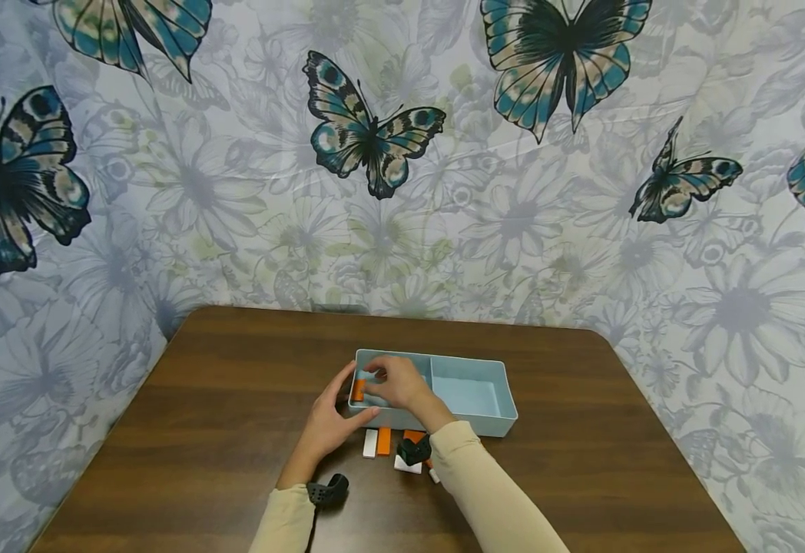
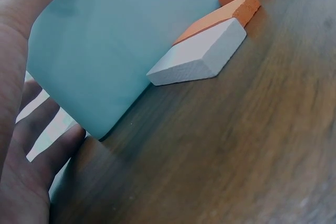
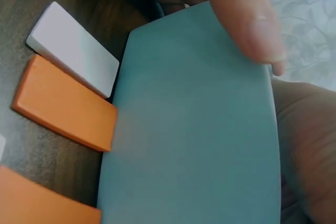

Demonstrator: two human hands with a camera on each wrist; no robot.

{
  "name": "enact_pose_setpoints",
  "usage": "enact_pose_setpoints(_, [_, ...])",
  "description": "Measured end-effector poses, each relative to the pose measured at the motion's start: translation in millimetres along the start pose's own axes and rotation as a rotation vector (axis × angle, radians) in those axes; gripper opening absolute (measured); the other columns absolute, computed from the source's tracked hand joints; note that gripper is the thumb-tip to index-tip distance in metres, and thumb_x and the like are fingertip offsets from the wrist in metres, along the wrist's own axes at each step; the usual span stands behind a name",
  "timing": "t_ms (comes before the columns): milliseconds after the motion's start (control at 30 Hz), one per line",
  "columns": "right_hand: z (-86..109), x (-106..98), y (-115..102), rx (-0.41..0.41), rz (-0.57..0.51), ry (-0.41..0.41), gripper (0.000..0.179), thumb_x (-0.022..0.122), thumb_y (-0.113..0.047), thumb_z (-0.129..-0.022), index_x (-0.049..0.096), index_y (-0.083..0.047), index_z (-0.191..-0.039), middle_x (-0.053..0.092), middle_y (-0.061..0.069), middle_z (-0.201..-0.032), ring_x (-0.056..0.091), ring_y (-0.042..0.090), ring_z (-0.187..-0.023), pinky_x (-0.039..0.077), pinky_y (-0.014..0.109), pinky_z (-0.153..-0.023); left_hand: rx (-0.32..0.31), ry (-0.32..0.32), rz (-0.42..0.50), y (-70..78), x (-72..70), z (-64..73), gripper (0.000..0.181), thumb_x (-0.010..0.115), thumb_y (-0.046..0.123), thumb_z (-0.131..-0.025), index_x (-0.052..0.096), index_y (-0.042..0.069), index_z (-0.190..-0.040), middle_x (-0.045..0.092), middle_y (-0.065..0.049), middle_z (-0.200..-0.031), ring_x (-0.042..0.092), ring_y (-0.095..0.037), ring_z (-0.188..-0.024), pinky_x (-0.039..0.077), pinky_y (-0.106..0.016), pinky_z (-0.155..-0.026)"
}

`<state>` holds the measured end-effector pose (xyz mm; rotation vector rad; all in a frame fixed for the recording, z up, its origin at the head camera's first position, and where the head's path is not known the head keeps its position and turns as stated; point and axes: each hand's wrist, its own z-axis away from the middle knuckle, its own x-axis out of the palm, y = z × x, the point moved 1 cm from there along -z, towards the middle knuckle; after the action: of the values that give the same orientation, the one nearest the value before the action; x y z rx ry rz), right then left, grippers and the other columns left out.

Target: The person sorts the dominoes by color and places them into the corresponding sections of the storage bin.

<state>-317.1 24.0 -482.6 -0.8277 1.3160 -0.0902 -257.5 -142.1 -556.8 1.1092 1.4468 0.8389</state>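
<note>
A pale blue box [image 1: 475,424] with two compartments stands on the table. My left hand [image 1: 326,426] holds its left end, thumb over the front rim and fingers spread along the end wall. My right hand [image 1: 399,384] reaches into the left compartment with bent fingers; I cannot tell whether they hold something. Right beside those fingertips, an orange block [image 1: 359,390] stands against the inner left wall. In front of the box lie a white block [image 2: 194,56] and an orange block [image 3: 65,103], side by side at its front wall.
More orange and white blocks [image 1: 408,465] lie under my right wrist, partly hidden by its black wrist camera [image 1: 414,450]. The box's right compartment [image 1: 468,388] shows its bare floor. A butterfly-patterned cloth [image 1: 389,253] hangs behind the brown table [image 1: 236,369].
</note>
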Motion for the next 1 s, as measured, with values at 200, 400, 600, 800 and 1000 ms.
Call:
enact_pose_setpoints(200, [9.9,1,7,-0.057,-0.066,0.076,0.034,0.075,-0.021,-0.095,0.072,-0.005,-0.126,0.073,0.010,-0.123,0.072,0.028,-0.108,0.059,0.042,-0.093,-0.002,0.010,-0.013,-1.5,-0.1,1.9,0.091,0.085,0.041,-0.085,0.036,0.033,-0.161,0.044,-0.008,-0.160,0.059,-0.034,-0.127,0.049,-0.056,-0.105])
enact_pose_setpoints(400, [22.4,-3,10,-0.057,-0.082,0.125,0.035,0.074,-0.023,-0.097,0.071,-0.008,-0.128,0.073,0.009,-0.124,0.071,0.027,-0.109,0.058,0.042,-0.094,0.005,0.018,-0.026,-1.7,-0.2,2.9,0.090,0.085,0.041,-0.085,0.036,0.032,-0.160,0.046,-0.009,-0.159,0.061,-0.034,-0.124,0.050,-0.057,-0.104])
enact_pose_setpoints(600, [35.2,-9,9,-0.064,-0.095,0.184,0.036,0.074,-0.025,-0.097,0.071,-0.008,-0.128,0.072,0.009,-0.126,0.071,0.028,-0.112,0.058,0.043,-0.095,0.000,0.020,-0.035,0.3,-0.4,1.6,0.091,0.085,0.040,-0.085,0.036,0.033,-0.160,0.045,-0.009,-0.159,0.060,-0.034,-0.124,0.049,-0.057,-0.104])
enact_pose_setpoints(800, [47.5,-11,11,-0.071,-0.078,0.228,0.036,0.075,-0.025,-0.096,0.071,-0.009,-0.129,0.072,0.008,-0.127,0.071,0.028,-0.112,0.058,0.043,-0.096,-0.004,0.022,-0.040,2.3,-0.4,1.7,0.091,0.086,0.041,-0.084,0.037,0.033,-0.160,0.045,-0.009,-0.160,0.059,-0.035,-0.126,0.047,-0.059,-0.106])
enact_pose_setpoints(1000, [64.4,-12,15,-0.075,-0.081,0.319,0.036,0.077,-0.021,-0.094,0.072,-0.007,-0.127,0.073,0.009,-0.124,0.071,0.027,-0.110,0.059,0.043,-0.094,-0.002,0.019,-0.049,2.4,1.0,1.0,0.091,0.086,0.042,-0.084,0.037,0.032,-0.160,0.046,-0.009,-0.159,0.060,-0.034,-0.126,0.047,-0.059,-0.107])
